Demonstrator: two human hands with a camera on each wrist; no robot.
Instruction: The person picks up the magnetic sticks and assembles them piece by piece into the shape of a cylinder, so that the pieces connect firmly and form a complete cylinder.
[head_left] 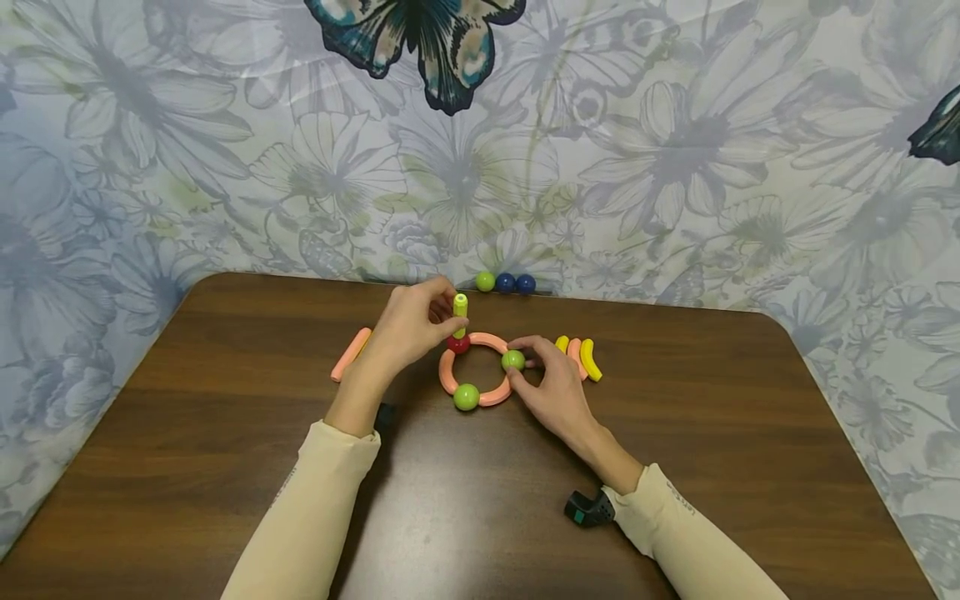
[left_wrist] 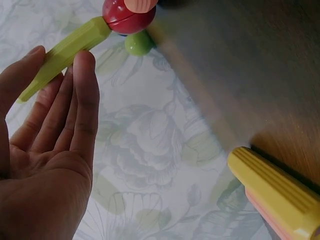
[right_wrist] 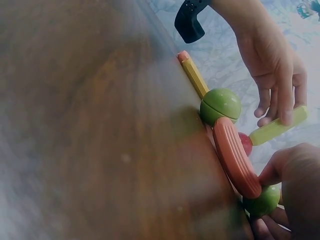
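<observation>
A ring of coral curved rods (head_left: 447, 372) lies on the table, joined by a red ball (head_left: 458, 343), a near green ball (head_left: 466, 397) and a right-hand green ball (head_left: 513, 360). Above the red ball stands a lime-green rod (head_left: 461, 307), its lower end against the ball. My left hand (head_left: 411, 323) pinches this rod between thumb and fingers; the left wrist view shows the rod (left_wrist: 67, 56) meeting the red ball (left_wrist: 129, 19). On the ring's right side, my right hand (head_left: 557, 390) holds the green ball between thumb and fingers. In the right wrist view those fingers partly cover that ball (right_wrist: 262, 201).
At the table's back edge sit a lime-green ball (head_left: 485, 282) and two dark blue balls (head_left: 515, 284). Yellow (head_left: 592, 361) and coral (head_left: 576, 357) curved rods lie right of my right hand. A coral rod (head_left: 349, 357) with a yellow one beside it lies left of my left wrist.
</observation>
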